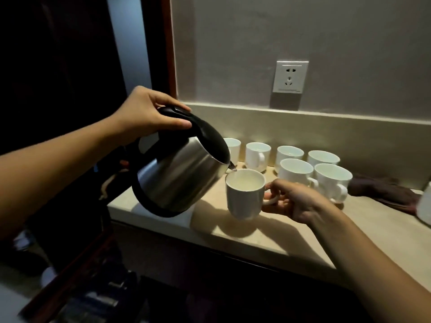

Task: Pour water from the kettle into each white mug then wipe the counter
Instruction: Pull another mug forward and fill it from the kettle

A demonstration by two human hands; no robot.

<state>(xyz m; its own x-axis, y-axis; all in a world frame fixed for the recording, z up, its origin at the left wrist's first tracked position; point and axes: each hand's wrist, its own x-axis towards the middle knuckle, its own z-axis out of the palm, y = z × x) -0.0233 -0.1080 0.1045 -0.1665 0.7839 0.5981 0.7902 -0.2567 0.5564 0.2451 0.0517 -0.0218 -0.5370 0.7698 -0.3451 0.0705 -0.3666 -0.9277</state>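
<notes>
Kettle (179,178) steel, likely heavy with water, tilted over counter (268,234) left end; left hand (149,113) wrapped tight on black top handle. Spout over lifted mug (245,194); right hand (293,201) clamped on handle. Ceramic, fragile, probably slippery wet.

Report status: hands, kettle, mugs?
Left hand tilting kettle; right hand holding mug under spout. Six mugs waiting. Nothing blocking.

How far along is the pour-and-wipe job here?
Done: can't confirm; the six mugs on the counter don't show their contents clearly.
In hand: the left hand tilts the kettle, spout over the mug held by the right hand.
Left: remaining mugs, then wiping; the dark cloth lies untouched.
</notes>
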